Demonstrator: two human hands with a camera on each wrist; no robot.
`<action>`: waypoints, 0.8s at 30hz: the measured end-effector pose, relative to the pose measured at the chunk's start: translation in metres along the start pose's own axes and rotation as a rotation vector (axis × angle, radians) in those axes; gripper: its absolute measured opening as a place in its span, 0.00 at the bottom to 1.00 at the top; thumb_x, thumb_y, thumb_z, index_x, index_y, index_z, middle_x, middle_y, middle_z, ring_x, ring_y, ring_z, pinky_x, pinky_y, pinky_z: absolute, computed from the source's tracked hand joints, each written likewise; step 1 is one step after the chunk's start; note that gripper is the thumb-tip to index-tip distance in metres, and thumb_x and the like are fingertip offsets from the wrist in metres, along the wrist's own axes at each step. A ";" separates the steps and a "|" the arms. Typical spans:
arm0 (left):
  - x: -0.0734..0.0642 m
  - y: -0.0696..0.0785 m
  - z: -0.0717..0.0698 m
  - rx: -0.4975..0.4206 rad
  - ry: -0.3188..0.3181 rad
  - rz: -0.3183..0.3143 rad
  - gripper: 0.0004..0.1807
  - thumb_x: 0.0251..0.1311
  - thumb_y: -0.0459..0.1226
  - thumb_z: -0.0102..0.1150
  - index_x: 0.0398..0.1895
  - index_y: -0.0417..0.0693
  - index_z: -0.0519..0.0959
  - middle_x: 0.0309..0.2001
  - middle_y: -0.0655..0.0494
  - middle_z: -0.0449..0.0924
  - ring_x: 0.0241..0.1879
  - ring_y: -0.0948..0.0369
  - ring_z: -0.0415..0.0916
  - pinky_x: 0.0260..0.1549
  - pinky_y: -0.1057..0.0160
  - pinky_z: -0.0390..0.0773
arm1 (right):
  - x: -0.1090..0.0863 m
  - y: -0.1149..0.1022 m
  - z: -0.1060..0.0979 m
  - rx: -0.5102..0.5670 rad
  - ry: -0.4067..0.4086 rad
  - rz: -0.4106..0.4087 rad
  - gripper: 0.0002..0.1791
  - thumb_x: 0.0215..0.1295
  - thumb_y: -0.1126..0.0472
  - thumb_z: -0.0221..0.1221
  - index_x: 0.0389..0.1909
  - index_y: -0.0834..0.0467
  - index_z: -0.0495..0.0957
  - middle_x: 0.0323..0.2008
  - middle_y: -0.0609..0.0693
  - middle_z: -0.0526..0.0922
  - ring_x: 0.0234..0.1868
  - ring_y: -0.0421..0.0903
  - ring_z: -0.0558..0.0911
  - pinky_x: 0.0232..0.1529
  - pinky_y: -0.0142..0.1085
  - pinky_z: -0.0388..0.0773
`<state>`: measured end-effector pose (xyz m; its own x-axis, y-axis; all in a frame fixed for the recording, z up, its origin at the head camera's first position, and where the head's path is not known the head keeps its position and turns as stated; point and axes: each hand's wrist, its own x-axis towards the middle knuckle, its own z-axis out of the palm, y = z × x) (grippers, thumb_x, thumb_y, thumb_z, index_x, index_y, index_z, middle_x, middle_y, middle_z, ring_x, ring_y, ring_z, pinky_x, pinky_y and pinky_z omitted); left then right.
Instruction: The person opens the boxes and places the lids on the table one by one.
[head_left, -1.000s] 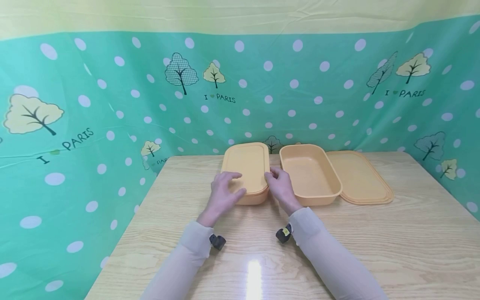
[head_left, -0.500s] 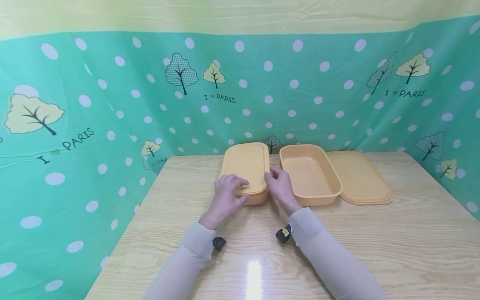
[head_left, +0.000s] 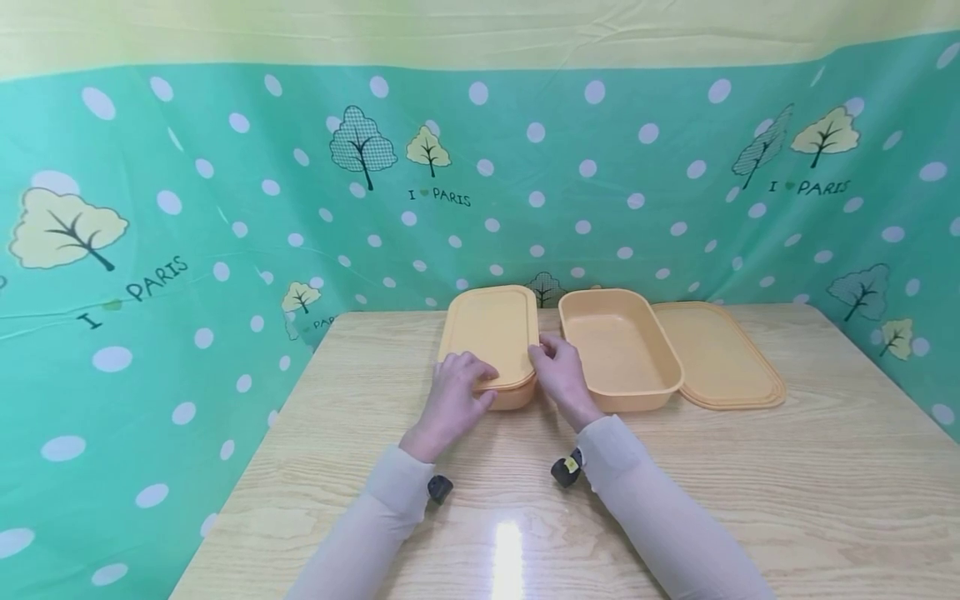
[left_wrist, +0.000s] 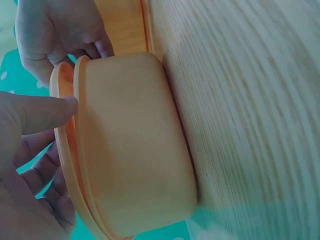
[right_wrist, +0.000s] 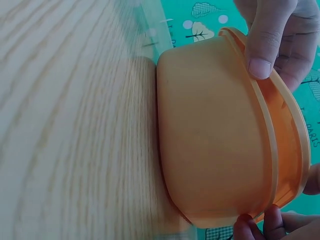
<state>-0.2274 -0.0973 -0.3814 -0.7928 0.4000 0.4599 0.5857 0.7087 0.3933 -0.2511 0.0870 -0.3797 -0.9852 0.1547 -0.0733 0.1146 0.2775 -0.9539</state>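
Observation:
A pale orange plastic lid [head_left: 498, 329] covers a rectangular food container [head_left: 514, 399] left of the table's middle. In the right wrist view, a gap shows between the lid [right_wrist: 301, 137] and the container's rim. My left hand [head_left: 452, 402] holds the lid's front left corner, its thumb at the edge and its fingers bent over the top. With thumb and fingertips, my right hand [head_left: 562, 372] pinches the lid's right edge near the front. In the left wrist view, the left thumb lies across the lid edge above the container wall [left_wrist: 132, 145]. The container's inside is mostly hidden.
A second, uncovered container [head_left: 633, 402] stands just right of my right hand. Beyond it another lid [head_left: 735, 358] lies flat on the wooden table [head_left: 750, 500]. A green dotted cloth [head_left: 540, 225] hangs behind the table and along its sides.
My left hand has shifted slightly right and its fingers have come down onto the lid's front left corner. The right hand stays in place at the lid's right edge.

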 end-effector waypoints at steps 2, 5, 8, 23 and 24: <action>0.000 0.000 0.000 0.002 -0.003 0.003 0.13 0.47 0.34 0.72 0.38 0.48 0.83 0.37 0.59 0.77 0.38 0.59 0.66 0.40 0.60 0.65 | 0.000 0.000 0.000 -0.002 0.000 -0.006 0.28 0.71 0.54 0.49 0.67 0.62 0.63 0.52 0.55 0.73 0.53 0.49 0.71 0.55 0.42 0.73; 0.000 0.000 0.000 0.012 -0.010 0.003 0.12 0.48 0.34 0.72 0.38 0.48 0.83 0.37 0.59 0.77 0.37 0.60 0.66 0.38 0.63 0.67 | 0.001 0.001 0.000 -0.001 0.003 -0.016 0.27 0.71 0.54 0.49 0.67 0.62 0.64 0.51 0.55 0.73 0.53 0.50 0.71 0.54 0.42 0.73; 0.000 0.000 0.000 0.022 -0.013 0.006 0.12 0.48 0.34 0.72 0.38 0.49 0.83 0.37 0.60 0.77 0.37 0.60 0.66 0.38 0.63 0.67 | 0.001 0.001 0.001 0.002 0.004 -0.020 0.28 0.70 0.54 0.49 0.67 0.63 0.64 0.51 0.55 0.73 0.53 0.50 0.71 0.54 0.42 0.73; 0.001 0.000 0.000 0.020 -0.017 0.010 0.13 0.48 0.34 0.72 0.39 0.50 0.83 0.36 0.60 0.75 0.37 0.60 0.66 0.37 0.63 0.68 | 0.000 0.004 0.000 -0.018 0.012 -0.015 0.29 0.70 0.52 0.49 0.68 0.61 0.62 0.58 0.55 0.69 0.59 0.50 0.70 0.59 0.43 0.70; 0.001 0.000 0.000 0.020 -0.015 0.011 0.13 0.48 0.34 0.72 0.38 0.50 0.82 0.36 0.60 0.75 0.37 0.60 0.66 0.37 0.63 0.68 | 0.000 0.004 0.001 -0.016 0.013 -0.020 0.29 0.71 0.52 0.49 0.68 0.61 0.62 0.58 0.55 0.69 0.59 0.50 0.70 0.59 0.43 0.71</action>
<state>-0.2277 -0.0968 -0.3808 -0.7887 0.4162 0.4525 0.5911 0.7158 0.3719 -0.2506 0.0874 -0.3832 -0.9856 0.1612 -0.0503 0.0969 0.2961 -0.9502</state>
